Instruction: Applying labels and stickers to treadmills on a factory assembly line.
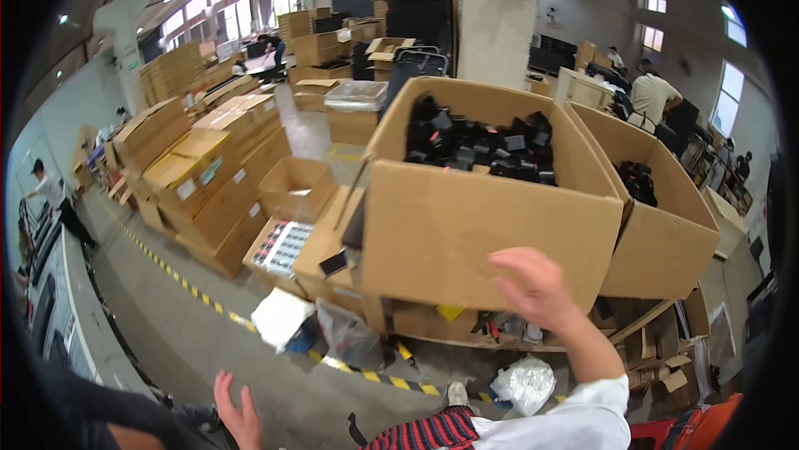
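Note:
My right hand is raised in front of the big open cardboard box. Its fingers are loosely bent and apart, slightly blurred, and nothing shows in them. Whether the fingertips touch the box wall I cannot tell. Inside that box lies a heap of small black plastic parts, some with red bits. Low at the left, my left hand hangs with fingers spread and holds nothing. A second open carton stands against the big box on the right, with more black parts in it.
Left of the big box, a carton of rows of small pieces sits near stacked cartons. Plastic bags and a crumpled clear bag lie below. A dark-sleeved person is close at lower left; other people work farther off.

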The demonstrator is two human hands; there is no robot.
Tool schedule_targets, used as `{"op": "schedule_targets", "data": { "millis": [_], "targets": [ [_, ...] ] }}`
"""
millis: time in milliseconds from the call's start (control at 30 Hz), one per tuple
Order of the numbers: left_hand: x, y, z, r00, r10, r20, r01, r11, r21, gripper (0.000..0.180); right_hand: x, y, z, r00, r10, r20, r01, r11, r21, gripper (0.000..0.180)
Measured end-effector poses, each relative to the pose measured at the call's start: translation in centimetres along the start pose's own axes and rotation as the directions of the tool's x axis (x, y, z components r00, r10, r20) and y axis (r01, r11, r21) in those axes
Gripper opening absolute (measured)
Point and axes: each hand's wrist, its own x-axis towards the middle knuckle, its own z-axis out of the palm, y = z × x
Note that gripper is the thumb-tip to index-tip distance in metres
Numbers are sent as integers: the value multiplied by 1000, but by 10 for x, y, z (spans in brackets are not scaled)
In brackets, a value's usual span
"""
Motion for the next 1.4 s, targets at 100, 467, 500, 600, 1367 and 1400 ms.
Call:
{"op": "schedule_targets", "data": {
  "millis": [100, 467, 500, 600, 1367, 1400],
  "targets": [
    [68, 100, 68, 986, 161, 48, -160, 987, -24, 35, -26, 64, -85, 967, 61, -247, -128, 956, -262, 25],
    [194, 323, 262, 430, 900, 68, -867, 433, -246, 25, -51, 207, -158, 972, 199, -128, -235, 771, -592, 33],
    [194, 322, 274, 437, 895, 90, -862, 445, -243, 25, -47, 213, -156, 971, 236, -35, -206, 754, -624, 38],
    [197, 311, 299, 413, 882, 228, -852, 462, -246, 36, -44, 227, -149, 955, 289, 61, -180, 733, -656, 57],
    [154, 463, 420, -241, 100, 965, -590, 775, -228, 64, -57, 262, -277, 944, 204, -259, -306, 832, -463, 26],
    [152, 470, 419, -220, 103, 970, -577, 788, -214, 59, -53, 281, -296, 907, 351, -233, -421, 740, -525, 24]
  ]
}}
